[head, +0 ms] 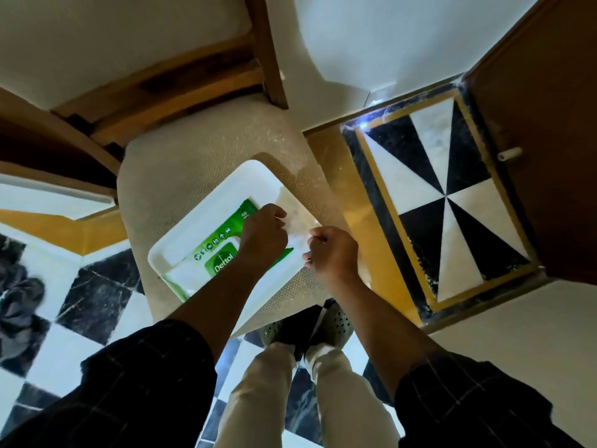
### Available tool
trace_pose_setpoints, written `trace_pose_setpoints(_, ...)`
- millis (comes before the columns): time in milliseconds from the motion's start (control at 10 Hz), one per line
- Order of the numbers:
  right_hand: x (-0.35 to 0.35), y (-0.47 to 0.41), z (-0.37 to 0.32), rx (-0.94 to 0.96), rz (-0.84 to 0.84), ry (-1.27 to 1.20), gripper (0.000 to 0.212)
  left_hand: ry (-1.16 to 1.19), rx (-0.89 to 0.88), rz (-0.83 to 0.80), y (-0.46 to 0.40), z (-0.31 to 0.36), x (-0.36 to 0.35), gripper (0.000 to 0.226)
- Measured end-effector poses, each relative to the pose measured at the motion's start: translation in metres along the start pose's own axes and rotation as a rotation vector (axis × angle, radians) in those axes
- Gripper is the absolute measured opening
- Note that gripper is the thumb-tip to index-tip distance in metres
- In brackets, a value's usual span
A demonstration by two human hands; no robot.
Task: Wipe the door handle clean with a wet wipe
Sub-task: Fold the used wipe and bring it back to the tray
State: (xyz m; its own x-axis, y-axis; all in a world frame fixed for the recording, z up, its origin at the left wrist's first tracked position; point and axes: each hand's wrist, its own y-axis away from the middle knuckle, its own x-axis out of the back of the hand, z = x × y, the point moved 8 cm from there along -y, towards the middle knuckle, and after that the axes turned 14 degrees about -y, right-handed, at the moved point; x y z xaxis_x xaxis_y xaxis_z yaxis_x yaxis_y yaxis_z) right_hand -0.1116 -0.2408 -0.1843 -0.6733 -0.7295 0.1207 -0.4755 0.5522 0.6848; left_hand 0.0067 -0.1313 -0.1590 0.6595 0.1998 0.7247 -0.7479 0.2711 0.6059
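Observation:
A green wet-wipe pack (214, 250) lies on a white tray (206, 202) that rests on a beige chair seat (181, 156). A pale, blurred wet wipe (297, 221) is stretched between my two hands just above the tray's right side. My left hand (263, 236) pinches the wipe's left edge, over the pack. My right hand (332, 252) pinches its right edge. At the right, a brown wooden door (533, 140) stands open, and a small white peg (509, 154) sticks out of it near its lower edge. No door handle is in view.
The wooden chair's backrest (181, 82) rises beyond the seat against a white wall. Black-and-white marble floor with yellow borders (445, 202) lies to the right and left. My shoes (303, 328) stand at the seat's front edge. Dark footwear (19, 302) sits at far left.

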Motion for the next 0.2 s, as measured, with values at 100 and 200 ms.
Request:
trace_pose_setpoints(100, 0.008, 0.02, -0.016, 0.062, -0.02, 0.1, 0.026, 0.013, -0.023, -0.051, 0.005, 0.005, 0.005, 0.047)
trace_pose_setpoints(200, 0.032, 0.051, -0.048, 0.119, 0.013, 0.161, 0.032, -0.145, -0.094, -0.035, 0.029, 0.013, 0.033, 0.057)
